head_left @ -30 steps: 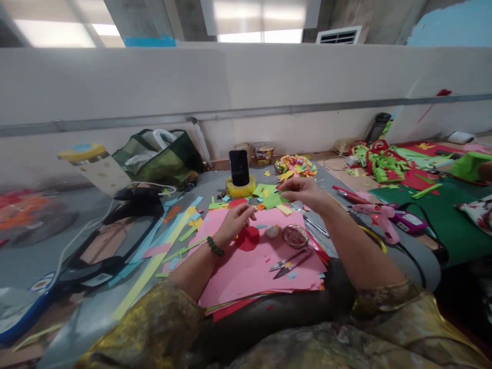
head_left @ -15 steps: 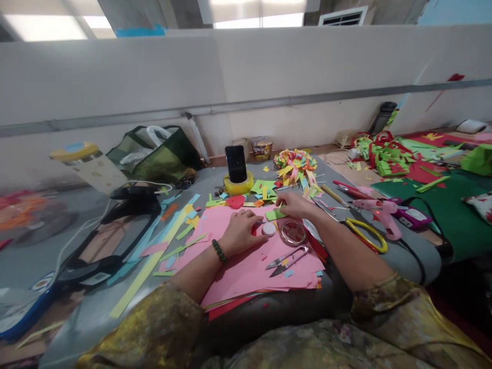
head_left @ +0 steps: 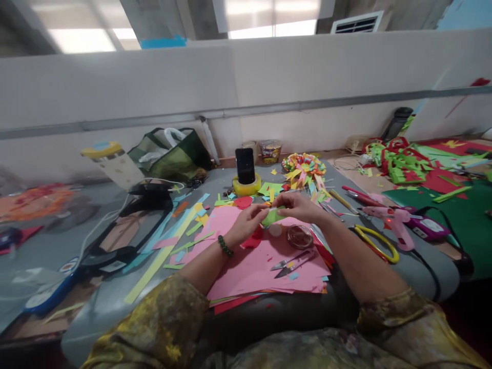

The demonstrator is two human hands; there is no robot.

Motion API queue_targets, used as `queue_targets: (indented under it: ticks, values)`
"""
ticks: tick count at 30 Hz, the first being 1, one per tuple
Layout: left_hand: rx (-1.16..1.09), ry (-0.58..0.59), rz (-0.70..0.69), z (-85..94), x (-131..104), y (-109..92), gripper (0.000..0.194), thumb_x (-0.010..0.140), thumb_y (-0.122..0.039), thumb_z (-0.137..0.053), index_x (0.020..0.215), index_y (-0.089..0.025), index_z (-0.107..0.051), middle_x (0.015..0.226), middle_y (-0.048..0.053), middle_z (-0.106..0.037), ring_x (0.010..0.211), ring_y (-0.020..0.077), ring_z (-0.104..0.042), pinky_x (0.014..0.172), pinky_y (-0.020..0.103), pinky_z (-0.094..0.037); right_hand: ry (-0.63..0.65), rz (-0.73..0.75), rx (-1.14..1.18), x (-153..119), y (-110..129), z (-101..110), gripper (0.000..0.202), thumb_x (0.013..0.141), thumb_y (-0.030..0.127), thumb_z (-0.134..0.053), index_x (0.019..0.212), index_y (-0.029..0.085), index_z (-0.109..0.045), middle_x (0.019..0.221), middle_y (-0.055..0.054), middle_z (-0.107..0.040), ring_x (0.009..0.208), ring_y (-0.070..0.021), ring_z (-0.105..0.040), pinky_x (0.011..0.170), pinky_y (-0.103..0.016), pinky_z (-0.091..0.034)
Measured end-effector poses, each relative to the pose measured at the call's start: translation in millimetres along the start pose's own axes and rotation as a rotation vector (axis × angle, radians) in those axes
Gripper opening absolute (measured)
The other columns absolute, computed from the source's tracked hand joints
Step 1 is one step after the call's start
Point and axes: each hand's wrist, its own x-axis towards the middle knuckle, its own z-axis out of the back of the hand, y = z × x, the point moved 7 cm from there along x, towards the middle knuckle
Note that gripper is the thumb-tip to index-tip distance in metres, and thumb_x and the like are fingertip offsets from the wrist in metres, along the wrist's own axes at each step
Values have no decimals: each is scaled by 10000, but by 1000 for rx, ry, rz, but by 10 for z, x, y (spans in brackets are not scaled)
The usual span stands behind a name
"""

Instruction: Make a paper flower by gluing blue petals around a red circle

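Note:
Between my two hands is a small piece of green paper (head_left: pixel 273 216). My left hand (head_left: pixel 249 221) has its fingers closed on the paper's left edge, and my right hand (head_left: pixel 295 206) pinches it from the right. Pink paper sheets (head_left: pixel 246 271) lie stacked beneath both hands. Just under the green piece sits a small white disc (head_left: pixel 275 230), with a red paper piece (head_left: pixel 253 239) to its left. A round clear case (head_left: pixel 300 237) is right of the disc. Pink-handled thread snips (head_left: pixel 294 262) rest on the sheets nearer to me.
Yellow-handled scissors (head_left: pixel 376 243) and a pink glue gun (head_left: pixel 394 220) with a lit red light lie to the right. A phone (head_left: pixel 245 166) stands in a yellow holder behind the sheets. Paper strips (head_left: pixel 169 256) lie left; a ruffled paper rosette (head_left: pixel 303 166) sits at the back.
My left hand has moved up and right from the white disc to the green paper, now held in both hands. The red piece that it covered shows. The whole view has shifted slightly.

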Motion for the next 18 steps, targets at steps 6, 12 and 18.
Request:
queue_targets:
  ticks: [6, 12, 18]
  values:
    - [-262, 277, 219, -201, -87, 135, 448, 776, -622, -606, 806, -182, -526, 447, -53, -520, 365, 134, -549, 346, 197, -368, -12, 62, -85, 5, 63, -124, 213, 720, 362, -671, 831, 180, -664, 658, 32, -553, 572, -101, -447, 546, -238, -373]
    - [-294, 160, 204, -89, -33, 144, 385, 762, -538, -653, 714, -170, -552, 449, -49, -515, 366, 103, -519, 362, 187, -369, -22, 17, -202, -13, -17, 25, 272, 723, 328, -672, 948, 175, -673, 704, 20, -593, 596, -112, -502, 553, -234, -389]
    - [-330, -144, 214, 231, 44, 225, 317, 760, -439, -667, 650, -163, -556, 491, -24, -548, 415, 71, -470, 405, 169, -348, 110, -163, -579, -109, 11, -35, 282, 754, 384, -678, 942, 175, -704, 866, -58, -716, 764, -184, -634, 658, -268, -458]
